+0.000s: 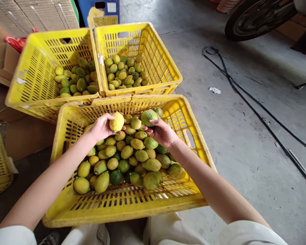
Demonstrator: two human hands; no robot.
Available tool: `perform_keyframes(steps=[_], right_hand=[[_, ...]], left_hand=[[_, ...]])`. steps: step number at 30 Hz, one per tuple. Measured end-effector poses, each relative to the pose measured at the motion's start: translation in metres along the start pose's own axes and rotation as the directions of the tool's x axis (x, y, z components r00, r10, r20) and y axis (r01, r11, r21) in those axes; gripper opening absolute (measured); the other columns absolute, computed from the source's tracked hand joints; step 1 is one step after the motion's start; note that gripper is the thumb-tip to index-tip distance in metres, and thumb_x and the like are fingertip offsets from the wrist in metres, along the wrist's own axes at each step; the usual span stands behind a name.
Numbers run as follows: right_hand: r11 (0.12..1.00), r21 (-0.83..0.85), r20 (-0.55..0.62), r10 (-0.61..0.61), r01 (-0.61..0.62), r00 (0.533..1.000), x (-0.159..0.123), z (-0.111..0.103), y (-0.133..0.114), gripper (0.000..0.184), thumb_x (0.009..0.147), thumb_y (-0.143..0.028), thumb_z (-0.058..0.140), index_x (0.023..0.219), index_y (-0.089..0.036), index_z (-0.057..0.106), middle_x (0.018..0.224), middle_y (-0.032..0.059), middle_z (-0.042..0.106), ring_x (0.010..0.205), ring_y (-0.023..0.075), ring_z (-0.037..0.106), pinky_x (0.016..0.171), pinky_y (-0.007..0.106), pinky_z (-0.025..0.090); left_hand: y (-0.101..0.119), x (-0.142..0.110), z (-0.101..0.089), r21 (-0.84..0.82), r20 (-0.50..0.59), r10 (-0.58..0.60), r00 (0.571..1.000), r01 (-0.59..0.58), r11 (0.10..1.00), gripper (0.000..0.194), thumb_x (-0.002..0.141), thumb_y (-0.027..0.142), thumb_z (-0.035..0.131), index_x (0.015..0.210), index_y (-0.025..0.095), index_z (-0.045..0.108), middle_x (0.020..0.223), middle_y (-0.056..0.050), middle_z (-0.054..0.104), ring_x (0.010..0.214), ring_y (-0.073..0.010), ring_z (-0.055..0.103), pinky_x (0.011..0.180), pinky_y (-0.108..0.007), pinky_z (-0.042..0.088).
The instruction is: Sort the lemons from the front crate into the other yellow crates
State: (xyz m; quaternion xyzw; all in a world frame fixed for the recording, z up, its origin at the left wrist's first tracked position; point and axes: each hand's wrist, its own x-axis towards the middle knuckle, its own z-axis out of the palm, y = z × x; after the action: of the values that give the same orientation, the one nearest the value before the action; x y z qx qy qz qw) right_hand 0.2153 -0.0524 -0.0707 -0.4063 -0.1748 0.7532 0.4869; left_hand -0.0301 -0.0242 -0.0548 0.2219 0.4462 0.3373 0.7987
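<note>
Step in hand, as you have it: one fruit per hand, both above the near crate (pixel 102 217). Your left hand (pixel 102 128) has its fingers part-curled around a yellow fruit (pixel 116 121); your right hand (pixel 165 133), thumb over, fingers half open below, has a green fruit (pixel 148 117). Next move, my judgement: light, steady fingertips, clear of the mixed pile (pixel 127 152) beneath. Crate sits on grey concrete floor (pixel 193 85). Beyond it, two yellow crates (pixel 53 102) (pixel 165 54), fruit in each. Cardboard (pixel 28 136) left; black cable (pixel 257 124) and wheel (pixel 232 30) right.
</note>
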Motion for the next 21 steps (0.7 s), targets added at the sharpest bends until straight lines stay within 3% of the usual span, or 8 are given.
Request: perform_keyframes(steps=[2, 5, 7, 12, 16, 21], right_hand=[[0.996, -0.080, 0.029, -0.033, 0.035, 0.999, -0.001, 0.001, 0.002, 0.063, 0.062, -0.019, 0.085, 0.118, -0.028, 0.058, 0.084, -0.0045, 0.070, 0.051, 0.0101, 0.062, 0.039, 0.016, 0.040], [0.978, -0.204, 0.077, -0.015, 0.031, 0.997, -0.001, 0.002, 0.005, 0.049, 0.071, -0.045, 0.085, 0.107, -0.023, 0.059, 0.083, 0.0000, 0.073, 0.042, 0.0086, 0.052, 0.033, 0.020, 0.028], [0.967, -0.255, 0.104, 0.038, -0.010, 0.994, 0.001, 0.001, 0.007, 0.049, 0.077, -0.063, 0.077, 0.095, -0.020, 0.062, 0.080, 0.0047, 0.073, 0.041, 0.0099, 0.051, 0.033, 0.022, 0.028], [0.953, -0.276, 0.090, 0.155, -0.125, 0.984, 0.006, -0.006, 0.006, 0.074, 0.083, -0.089, 0.047, 0.082, -0.017, 0.067, 0.067, 0.0105, 0.070, 0.047, 0.0170, 0.060, 0.039, 0.027, 0.041], [0.961, -0.190, 0.035, 0.213, -0.203, 0.976, 0.009, -0.007, 0.004, 0.083, 0.086, -0.091, 0.034, 0.089, -0.016, 0.069, 0.071, 0.0151, 0.073, 0.057, 0.0242, 0.069, 0.042, 0.030, 0.050], [0.984, 0.066, -0.041, 0.170, -0.167, 0.985, 0.009, -0.004, 0.002, 0.060, 0.096, -0.069, 0.041, 0.111, -0.016, 0.065, 0.081, 0.0142, 0.075, 0.066, 0.0249, 0.071, 0.042, 0.028, 0.053]], left_hand=[[-0.001, 0.000, 0.000, 0.009, 0.018, 0.008, 1.000, -0.009, 1.000, 0.033, 0.071, 0.017, 0.055, 0.102, 0.016, 0.067, 0.084, -0.009, 0.075, 0.070, -0.0254, 0.076, 0.055, -0.032, 0.060], [-0.002, -0.001, 0.002, 0.059, 0.033, 0.050, 0.998, -0.052, 0.997, 0.033, 0.072, 0.019, 0.063, 0.104, 0.017, 0.066, 0.089, -0.008, 0.076, 0.071, -0.0237, 0.076, 0.055, -0.030, 0.060], [-0.002, -0.003, 0.003, 0.089, 0.038, 0.082, 0.996, -0.085, 0.992, 0.037, 0.070, 0.020, 0.072, 0.106, 0.017, 0.066, 0.088, -0.007, 0.076, 0.069, -0.0221, 0.075, 0.053, -0.027, 0.059], [-0.003, -0.003, 0.003, 0.079, 0.044, 0.122, 0.992, -0.125, 0.989, 0.044, 0.061, 0.025, 0.087, 0.096, 0.019, 0.062, 0.081, -0.001, 0.072, 0.057, -0.0151, 0.067, 0.044, -0.021, 0.048], [-0.002, 0.000, 0.004, 0.040, -0.005, 0.114, 0.994, -0.113, 0.993, 0.036, 0.069, 0.035, 0.082, 0.092, 0.017, 0.062, 0.076, -0.003, 0.070, 0.052, -0.0151, 0.064, 0.040, -0.021, 0.044], [0.001, 0.001, 0.004, -0.009, -0.056, 0.065, 0.996, -0.066, 0.998, 0.024, 0.082, 0.038, 0.068, 0.090, 0.016, 0.063, 0.074, -0.007, 0.070, 0.050, -0.0177, 0.064, 0.038, -0.023, 0.044]])
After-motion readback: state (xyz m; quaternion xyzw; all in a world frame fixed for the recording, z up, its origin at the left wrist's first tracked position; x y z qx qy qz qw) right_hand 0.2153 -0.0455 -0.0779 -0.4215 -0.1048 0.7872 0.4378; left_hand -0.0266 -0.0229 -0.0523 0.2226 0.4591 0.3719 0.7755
